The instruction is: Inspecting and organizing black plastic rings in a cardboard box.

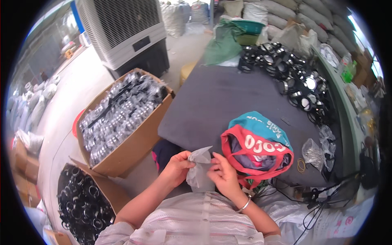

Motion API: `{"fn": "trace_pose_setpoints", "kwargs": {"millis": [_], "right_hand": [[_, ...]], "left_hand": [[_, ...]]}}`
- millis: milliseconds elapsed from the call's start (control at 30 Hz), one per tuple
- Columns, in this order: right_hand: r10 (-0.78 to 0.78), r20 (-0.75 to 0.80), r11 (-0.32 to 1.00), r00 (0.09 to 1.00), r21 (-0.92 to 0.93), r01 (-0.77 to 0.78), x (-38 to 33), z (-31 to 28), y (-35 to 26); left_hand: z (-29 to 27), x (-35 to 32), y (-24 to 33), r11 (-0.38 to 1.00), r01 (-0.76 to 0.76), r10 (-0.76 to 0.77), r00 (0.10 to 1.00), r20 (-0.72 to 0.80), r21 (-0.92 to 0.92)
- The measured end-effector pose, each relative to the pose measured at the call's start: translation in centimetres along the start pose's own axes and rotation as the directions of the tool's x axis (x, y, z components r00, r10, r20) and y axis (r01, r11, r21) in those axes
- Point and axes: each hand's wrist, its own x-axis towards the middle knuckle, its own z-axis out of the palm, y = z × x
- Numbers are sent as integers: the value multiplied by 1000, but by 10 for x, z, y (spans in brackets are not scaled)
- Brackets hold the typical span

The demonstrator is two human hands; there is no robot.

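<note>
In front of my chest, my left hand (179,165) pinches a thin translucent plastic bag (197,173) between thumb and fingers near its top. The bag hangs down, its upper corner sticking out to the right. My right hand (223,171), with a bangle on the wrist, is at the bag's right edge. Its fingers are curved and apart, and I cannot tell whether the fingertips touch the plastic. Just right of that hand lies a red and blue cloth tote bag (257,139) with dark cloth inside, on the grey-covered table (204,98).
Black ring-shaped parts (286,73) are heaped at the table's far right. Clear plastic bags (313,154) and cables (314,200) lie at right. On my left stand a carton (126,157) of plastic-wrapped parts and a box of black rings (83,200); beyond is an air cooler (122,32).
</note>
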Motion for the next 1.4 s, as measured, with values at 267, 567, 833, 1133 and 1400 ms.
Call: {"fn": "trace_pose_setpoints", "kwargs": {"millis": [267, 567, 833, 1133, 1400], "right_hand": [[-253, 169, 765, 953, -567, 304, 0, 13, 12], [-151, -142, 833, 978, -552, 48, 33, 15, 66], [-268, -45, 949, 962, -184, 255, 27, 29, 9], [-661, 312, 535, 682, -441, 720, 29, 69, -22], [-632, 198, 575, 750, -529, 624, 44, 68, -24]], "left_hand": [[-9, -5, -32, 995, 81, -79, 996, -32, 59], [-1, -31, -18, 990, 113, -125, 981, 147, 85], [-13, -44, 16, 904, -40, 119, 980, 161, -425], [19, -44, 17, 968, -114, 153, 975, 162, -225], [18, -46, 14, 968, -154, 187, 970, 158, -200]]}}
